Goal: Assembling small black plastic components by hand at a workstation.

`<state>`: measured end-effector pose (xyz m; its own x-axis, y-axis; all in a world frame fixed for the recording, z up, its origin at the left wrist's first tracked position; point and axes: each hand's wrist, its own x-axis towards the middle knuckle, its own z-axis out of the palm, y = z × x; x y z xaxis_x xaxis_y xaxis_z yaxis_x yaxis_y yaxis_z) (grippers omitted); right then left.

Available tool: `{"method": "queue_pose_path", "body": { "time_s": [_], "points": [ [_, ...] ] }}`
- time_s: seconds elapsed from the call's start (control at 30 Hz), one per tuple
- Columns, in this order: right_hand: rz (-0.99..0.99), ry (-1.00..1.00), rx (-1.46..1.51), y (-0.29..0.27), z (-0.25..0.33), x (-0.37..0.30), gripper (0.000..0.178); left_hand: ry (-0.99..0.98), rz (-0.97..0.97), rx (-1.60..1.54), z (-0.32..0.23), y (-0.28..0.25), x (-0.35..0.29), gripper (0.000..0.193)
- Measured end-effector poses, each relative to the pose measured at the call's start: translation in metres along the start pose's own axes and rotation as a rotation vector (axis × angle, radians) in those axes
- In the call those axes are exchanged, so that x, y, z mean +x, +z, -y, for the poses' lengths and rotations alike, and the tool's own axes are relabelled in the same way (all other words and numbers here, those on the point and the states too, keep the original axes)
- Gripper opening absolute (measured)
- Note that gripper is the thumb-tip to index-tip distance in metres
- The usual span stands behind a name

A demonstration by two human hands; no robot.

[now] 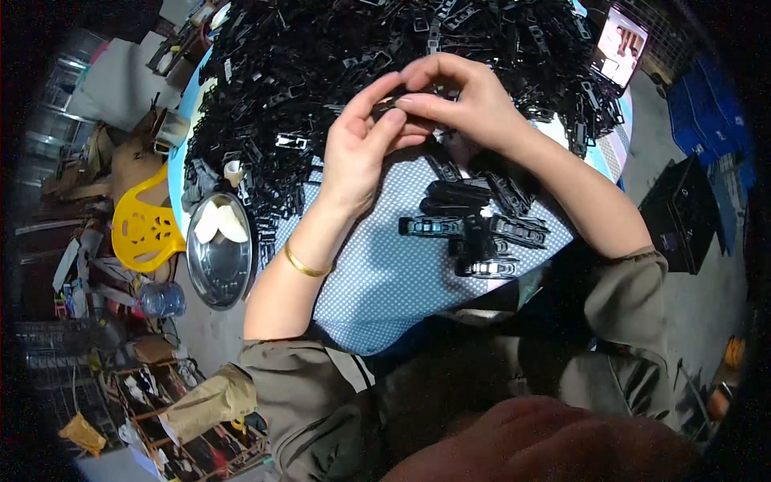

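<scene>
My left hand (358, 149) and my right hand (470, 96) meet over the near edge of a big pile of small black plastic parts (321, 48). Both have their fingertips pinched together. A thin dark sliver shows between them, but the fingers hide most of it and its kind cannot be made out. Below the hands lies a pale blue-and-white patterned cloth (369, 265). On its right side rests a small heap of long black clip-like pieces (474, 229), some with shiny edges, near my right forearm.
Left of the cloth, an oval metal tray (218, 273) carries pale cut pieces (221, 222). Beyond it stand a yellow plastic chair (144, 225) and a metal cup (171, 128). A lit phone (620, 46) leans at the pile's far right. Blue bins (707, 108) and a black box (683, 213) stand at right.
</scene>
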<state>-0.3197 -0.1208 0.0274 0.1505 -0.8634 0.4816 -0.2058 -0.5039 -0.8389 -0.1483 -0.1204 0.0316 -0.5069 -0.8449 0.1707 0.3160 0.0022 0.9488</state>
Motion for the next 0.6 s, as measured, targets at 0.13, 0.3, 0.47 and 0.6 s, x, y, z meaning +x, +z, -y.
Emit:
{"method": "queue_pose_path", "body": {
  "time_s": [0.13, 0.3, 0.47, 0.6],
  "points": [
    [0.300, 0.214, 0.120, -0.021, 0.005, 0.008, 0.030, -0.004, -0.016, -0.008, -0.006, -0.006, 0.003, 0.042],
    [0.228, 0.110, 0.105, -0.026, 0.015, 0.007, 0.026, 0.007, 0.109, 0.017, -0.015, -0.011, 0.003, 0.044],
    [0.114, 0.147, 0.281, -0.051, 0.004, 0.021, 0.027, 0.113, 0.064, 0.321, -0.003, 0.008, -0.005, 0.041],
    [0.049, -0.079, -0.485, -0.091, -0.029, 0.025, 0.019, 0.428, 0.356, 0.961, 0.013, 0.015, -0.010, 0.041]
  ]
}}
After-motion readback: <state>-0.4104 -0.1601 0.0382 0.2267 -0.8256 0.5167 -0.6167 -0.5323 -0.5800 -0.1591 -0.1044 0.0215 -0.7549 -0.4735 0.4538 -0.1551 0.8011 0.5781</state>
